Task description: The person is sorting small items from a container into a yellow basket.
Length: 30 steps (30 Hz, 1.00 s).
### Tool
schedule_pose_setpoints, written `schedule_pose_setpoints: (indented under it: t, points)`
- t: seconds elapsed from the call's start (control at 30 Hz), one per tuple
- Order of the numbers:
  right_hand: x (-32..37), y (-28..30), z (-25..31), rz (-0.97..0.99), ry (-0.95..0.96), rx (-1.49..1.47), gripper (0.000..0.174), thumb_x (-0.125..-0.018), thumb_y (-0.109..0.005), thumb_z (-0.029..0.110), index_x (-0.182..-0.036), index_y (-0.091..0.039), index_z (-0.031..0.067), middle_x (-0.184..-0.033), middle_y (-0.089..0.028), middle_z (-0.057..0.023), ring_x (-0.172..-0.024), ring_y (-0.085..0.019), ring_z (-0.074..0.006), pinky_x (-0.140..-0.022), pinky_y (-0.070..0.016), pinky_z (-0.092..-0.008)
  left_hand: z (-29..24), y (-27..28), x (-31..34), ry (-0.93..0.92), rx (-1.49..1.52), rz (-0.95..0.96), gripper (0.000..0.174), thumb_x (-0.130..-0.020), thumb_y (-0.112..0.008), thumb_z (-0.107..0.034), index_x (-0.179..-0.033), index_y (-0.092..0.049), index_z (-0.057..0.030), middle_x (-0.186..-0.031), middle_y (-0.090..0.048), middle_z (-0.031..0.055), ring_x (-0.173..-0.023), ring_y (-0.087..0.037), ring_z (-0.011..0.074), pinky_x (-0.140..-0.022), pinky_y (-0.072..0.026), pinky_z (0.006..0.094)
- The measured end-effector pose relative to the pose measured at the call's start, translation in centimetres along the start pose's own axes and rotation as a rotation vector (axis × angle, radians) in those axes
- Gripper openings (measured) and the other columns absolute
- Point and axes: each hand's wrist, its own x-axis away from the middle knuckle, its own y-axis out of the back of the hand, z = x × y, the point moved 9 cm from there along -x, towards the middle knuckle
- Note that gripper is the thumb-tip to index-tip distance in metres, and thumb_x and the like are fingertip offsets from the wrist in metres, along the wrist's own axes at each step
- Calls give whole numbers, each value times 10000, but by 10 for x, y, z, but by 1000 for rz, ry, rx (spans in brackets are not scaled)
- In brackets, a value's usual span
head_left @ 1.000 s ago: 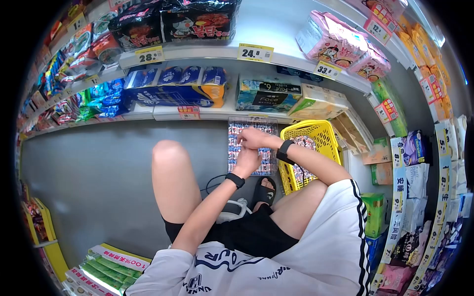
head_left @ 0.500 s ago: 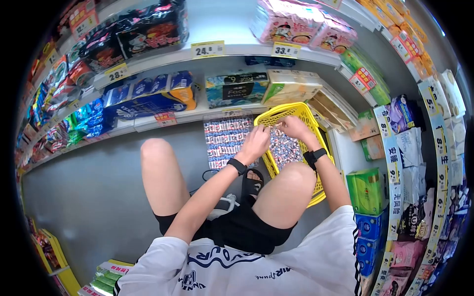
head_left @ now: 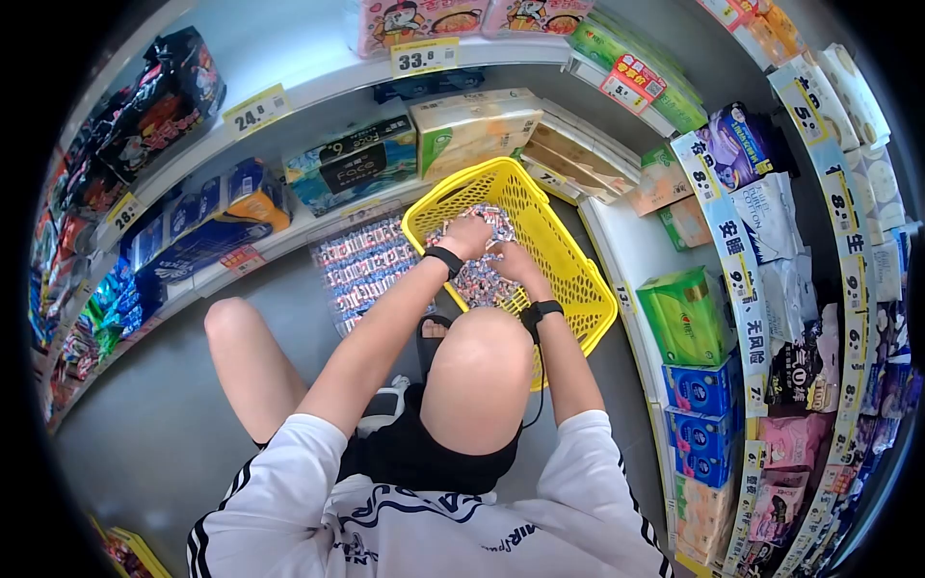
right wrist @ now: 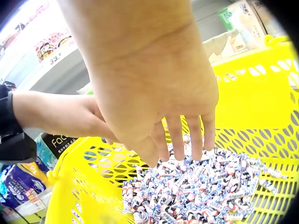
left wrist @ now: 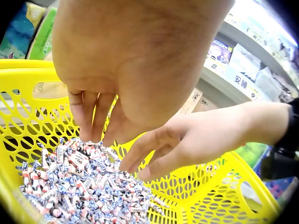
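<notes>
Small wrapped candies in white, blue and red point(left wrist: 74, 186) lie heaped in a yellow plastic basket point(head_left: 568, 289) on the floor. My left hand point(head_left: 467, 236) reaches into the basket over the far part of the heap. In the left wrist view its fingers point(left wrist: 98, 116) point down at the candies, fairly straight. My right hand point(head_left: 517, 265) is beside it, over the right of the heap. Loosely extended fingers point(right wrist: 194, 135) of that hand reach down to the wrappers in the right wrist view. Neither hand shows a candy gripped.
Left of the basket, a clear flat tray point(head_left: 361, 270) holds rows of the same candies. Shelves with tissue packs point(head_left: 477, 130) stand close behind, and more goods point(head_left: 684, 318) line the right side. My bent knee point(head_left: 479, 361) is near the basket's front.
Both hands have moved right from the candy tray to the basket, and now reach down into it. The head view has swung right.
</notes>
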Motion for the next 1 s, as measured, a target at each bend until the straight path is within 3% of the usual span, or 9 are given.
schedule_pose_setpoints:
  t: [0.3,0.4,0.57,0.63,0.73,0.83,0.87,0.93,1.0]
  points:
    - [-29,-69,-25,98,-42,7,516,-769,-730,199,-1278,-706,121,-1329,-647,-168,-1223,-620,-349,-1058,-495,-424,28,-60,-27,-33,-27,280,212,-806,-687,-72,-990,-749,14,-1015,-730,229,-982,-713,395,-823,-583,472]
    - [-29,-75,-21,40,22,21,539,-775,-726,195,-1308,-683,125,-1373,-626,-153,-1250,-604,-341,-1080,-480,-422,31,-93,-35,-41,-102,488,221,-834,-700,-123,-1000,-757,11,-1056,-731,226,-968,-718,388,-811,-589,468]
    - [-37,-105,-33,77,-3,-14,577,-792,-717,188,-1358,-637,110,-1408,-602,-147,-1249,-598,-358,-1074,-487,-429,35,-121,-44,31,-222,432,263,-894,-698,-256,-1037,-777,-50,-1109,-744,174,-1013,-730,335,-817,-601,476]
    - [-40,-116,-35,92,-9,-18,576,-800,-710,186,-1365,-629,109,-1424,-591,-142,-1251,-593,-368,-1070,-491,-434,34,-120,-40,76,-323,523,309,-970,-629,-311,-1202,-763,-156,-1277,-715,83,-1192,-674,259,-918,-556,413]
    - [-43,-123,-31,90,-34,75,529,-817,-691,174,-1337,-641,91,-1443,-576,-129,-1262,-575,-377,-1086,-476,-440,32,-122,-41,109,-386,599,384,-983,-603,-403,-1273,-730,-185,-1348,-680,42,-1260,-631,238,-978,-509,372]
    - [-43,-125,-29,101,-55,50,486,-828,-676,161,-1307,-655,84,-1434,-578,-122,-1287,-554,-352,-1102,-455,-448,30,-117,-37,128,-389,589,480,-991,-567,-479,-1343,-686,-174,-1369,-666,37,-1231,-646,238,-1015,-476,353]
    - [-43,-125,-27,89,-47,88,468,-834,-668,154,-1297,-661,91,-1415,-589,-111,-1284,-551,-346,-1104,-448,-455,28,-112,-35,102,-403,554,473,-990,-546,-527,-1254,-721,-176,-1272,-705,62,-1167,-657,183,-964,-473,307]
    - [-38,-116,-16,78,-38,132,451,-840,-659,147,-1287,-667,98,-1397,-601,-99,-1281,-547,-341,-1106,-442,-463,35,-126,-37,84,-405,570,448,-987,-563,-497,-1265,-719,-182,-1307,-683,44,-1211,-624,189,-980,-473,335]
    - [-25,-98,-18,80,-247,83,437,-845,-649,147,-1280,-670,102,-1385,-611,-70,-1260,-548,-355,-1095,-447,-476,41,-147,-42,45,-417,604,406,-983,-597,-439,-1285,-716,-195,-1377,-639,8,-1300,-557,202,-1012,-474,392]
